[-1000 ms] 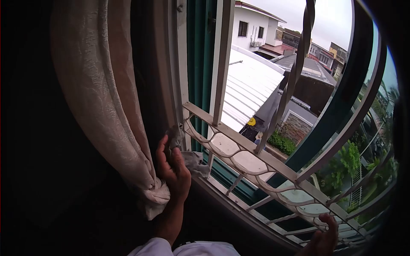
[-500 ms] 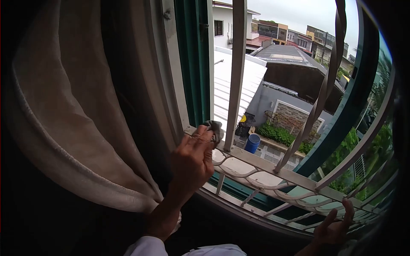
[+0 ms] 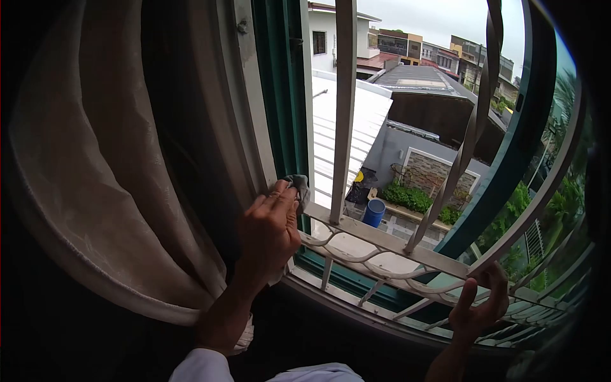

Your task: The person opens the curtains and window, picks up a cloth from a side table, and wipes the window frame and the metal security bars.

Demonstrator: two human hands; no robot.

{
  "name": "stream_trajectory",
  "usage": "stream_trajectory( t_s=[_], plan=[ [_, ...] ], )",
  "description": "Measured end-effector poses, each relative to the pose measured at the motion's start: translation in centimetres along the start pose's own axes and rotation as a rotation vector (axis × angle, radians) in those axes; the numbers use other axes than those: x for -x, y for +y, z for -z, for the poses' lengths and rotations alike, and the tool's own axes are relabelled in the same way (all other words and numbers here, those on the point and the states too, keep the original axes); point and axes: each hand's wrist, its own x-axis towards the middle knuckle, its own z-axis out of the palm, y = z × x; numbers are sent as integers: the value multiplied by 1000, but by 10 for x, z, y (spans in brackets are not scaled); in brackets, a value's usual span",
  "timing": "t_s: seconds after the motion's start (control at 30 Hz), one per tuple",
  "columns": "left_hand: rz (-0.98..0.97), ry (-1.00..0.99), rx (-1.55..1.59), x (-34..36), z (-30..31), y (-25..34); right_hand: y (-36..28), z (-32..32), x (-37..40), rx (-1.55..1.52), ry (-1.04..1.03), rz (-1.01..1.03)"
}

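My left hand (image 3: 270,223) grips a crumpled grey cloth (image 3: 300,190) against the left end of the white grille rail (image 3: 382,240), where it meets the window frame (image 3: 247,83). Over at the lower right, my right hand (image 3: 480,305) is at the grille, its fingertips up against the rail near the foot of a curved bar (image 3: 534,213). Its thumb and fingers are bent and apart, with nothing seen between them. Below the rail runs a band of curled metalwork (image 3: 363,258).
A beige curtain (image 3: 114,210) hangs at the left. Upright bars (image 3: 344,114), one of them twisted (image 3: 474,127), cross the opening. Green window framing (image 3: 280,95) stands behind them. Outside are roofs, plants and a blue barrel (image 3: 374,212).
My left hand and the cloth have shifted left, closer to the window frame. My right hand has moved up and left along the grille. The view has shifted slightly.
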Motion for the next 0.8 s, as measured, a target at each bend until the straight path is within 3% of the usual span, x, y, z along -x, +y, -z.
stream_trajectory(
  t_s=[0.03,0.07,0.2,0.3,0.37,0.4,0.5,0.57,0.63,0.7,0.77,0.8],
  plan=[
    [-37,58,87,-1,-4,2,-4,0,-3,-17,-82,-10],
    [-10,2,213,4,-5,21,-7,-9,-3,10,-15,-17],
    [27,-132,166,-2,12,13,2,-7,-4,56,-116,-5],
    [21,4,11,-5,2,-4,-4,-9,-6,137,-114,59],
    [30,58,243,4,-10,27,-4,-7,-2,152,-141,40],
    [26,57,193,7,-7,42,-2,-9,-3,173,-159,30],
    [36,-28,201,1,7,13,3,-9,1,165,-169,0],
    [81,19,75,0,1,-2,4,-9,0,159,-176,7],
    [26,61,349,8,-11,13,-4,-10,-4,176,-139,51],
    [74,-24,360,14,0,35,-7,-5,-3,206,-210,1],
    [92,53,493,25,4,20,-11,-1,1,237,-292,-57],
    [98,40,494,34,9,15,-18,-2,4,144,-71,51]
  ],
)
